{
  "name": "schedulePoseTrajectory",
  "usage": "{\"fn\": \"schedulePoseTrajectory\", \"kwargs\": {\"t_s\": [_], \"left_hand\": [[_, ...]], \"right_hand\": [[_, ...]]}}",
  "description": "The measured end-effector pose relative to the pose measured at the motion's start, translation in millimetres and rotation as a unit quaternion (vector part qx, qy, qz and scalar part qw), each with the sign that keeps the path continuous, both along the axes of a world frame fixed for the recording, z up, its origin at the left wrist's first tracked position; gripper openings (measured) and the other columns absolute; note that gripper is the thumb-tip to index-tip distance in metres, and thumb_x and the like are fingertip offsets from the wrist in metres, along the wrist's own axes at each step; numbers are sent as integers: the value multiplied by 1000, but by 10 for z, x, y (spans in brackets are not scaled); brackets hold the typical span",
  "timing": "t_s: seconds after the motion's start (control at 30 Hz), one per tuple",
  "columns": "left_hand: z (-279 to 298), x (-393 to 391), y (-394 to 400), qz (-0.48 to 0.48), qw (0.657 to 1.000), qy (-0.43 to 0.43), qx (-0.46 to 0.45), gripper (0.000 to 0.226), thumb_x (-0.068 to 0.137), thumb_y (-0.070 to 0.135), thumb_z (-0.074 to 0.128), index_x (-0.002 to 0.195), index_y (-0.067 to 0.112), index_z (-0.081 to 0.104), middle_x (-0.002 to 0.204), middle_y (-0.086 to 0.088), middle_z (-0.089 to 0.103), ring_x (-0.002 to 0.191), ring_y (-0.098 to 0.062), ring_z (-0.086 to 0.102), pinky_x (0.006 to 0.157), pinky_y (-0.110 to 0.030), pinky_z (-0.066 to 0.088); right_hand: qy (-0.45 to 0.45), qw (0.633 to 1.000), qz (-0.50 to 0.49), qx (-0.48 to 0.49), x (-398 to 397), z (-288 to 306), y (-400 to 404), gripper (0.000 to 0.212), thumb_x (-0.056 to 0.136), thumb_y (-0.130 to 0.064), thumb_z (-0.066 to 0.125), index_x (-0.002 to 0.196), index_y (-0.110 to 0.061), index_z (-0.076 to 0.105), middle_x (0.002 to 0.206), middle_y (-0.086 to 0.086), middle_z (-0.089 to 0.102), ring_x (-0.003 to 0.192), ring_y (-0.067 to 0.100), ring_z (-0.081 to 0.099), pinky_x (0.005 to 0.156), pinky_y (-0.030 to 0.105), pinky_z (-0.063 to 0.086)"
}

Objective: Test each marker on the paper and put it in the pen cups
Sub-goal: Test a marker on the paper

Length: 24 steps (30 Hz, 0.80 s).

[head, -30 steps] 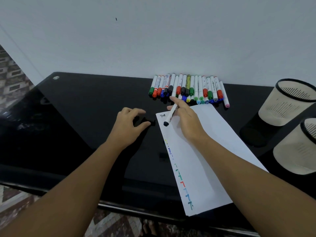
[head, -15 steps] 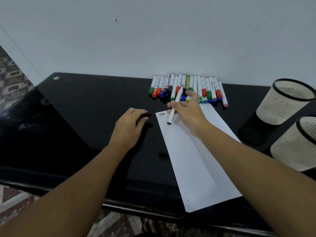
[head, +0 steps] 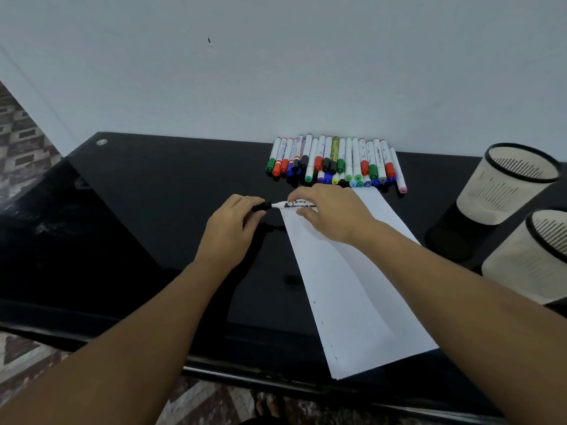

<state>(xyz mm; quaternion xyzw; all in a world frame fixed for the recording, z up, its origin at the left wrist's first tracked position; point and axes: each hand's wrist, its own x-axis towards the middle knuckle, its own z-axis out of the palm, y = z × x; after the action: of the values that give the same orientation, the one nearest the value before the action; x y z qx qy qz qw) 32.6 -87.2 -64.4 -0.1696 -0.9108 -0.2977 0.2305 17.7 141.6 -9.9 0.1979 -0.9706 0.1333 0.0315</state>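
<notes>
A white marker (head: 296, 204) with black print lies level between my hands, above the top left corner of the white paper (head: 352, 289). My right hand (head: 331, 214) grips its barrel. My left hand (head: 234, 227) pinches the black cap (head: 264, 206) at the marker's left end; whether cap and barrel touch is unclear. A row of several capped markers (head: 336, 162) in many colours lies against the wall behind my hands. Two beige mesh pen cups stand at the right, a far cup (head: 509, 182) and a near cup (head: 534, 259).
Everything sits on a glossy black table (head: 138, 210) against a white wall. The table's front edge runs below my forearms, with patterned floor tiles beyond it. A few small ink dots mark the paper's left margin.
My right hand turned the marker from pointing down at the paper to lying level. My left hand rose from the table with the black cap to the marker's tip end.
</notes>
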Motion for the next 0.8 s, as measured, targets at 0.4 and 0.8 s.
{"fn": "schedulePoseTrajectory", "kwargs": {"t_s": [0.4, 0.8], "left_hand": [[-8, 50, 11, -29, 998, 42, -28, 27, 97, 17, 66, 123, 12, 70, 108, 3, 66, 87, 1, 52, 79, -10, 43], [59, 143, 41, -19, 997, -54, 55, 65, 94, 26, 72, 148, 26, 35, 129, 2, 69, 114, -5, 65, 93, -19, 50]], "right_hand": [[47, 998, 45, -4, -61, -67, -82, 19, 105, -35, 54, 123, -40, 61, 108, -10, 68, 103, 18, 60, 93, 44, 40], [16, 993, 113, -13, 4, -76, -109, 41, 107, -30, 49, 145, -32, 34, 115, 2, 66, 86, 26, 64, 77, 41, 51]]}}
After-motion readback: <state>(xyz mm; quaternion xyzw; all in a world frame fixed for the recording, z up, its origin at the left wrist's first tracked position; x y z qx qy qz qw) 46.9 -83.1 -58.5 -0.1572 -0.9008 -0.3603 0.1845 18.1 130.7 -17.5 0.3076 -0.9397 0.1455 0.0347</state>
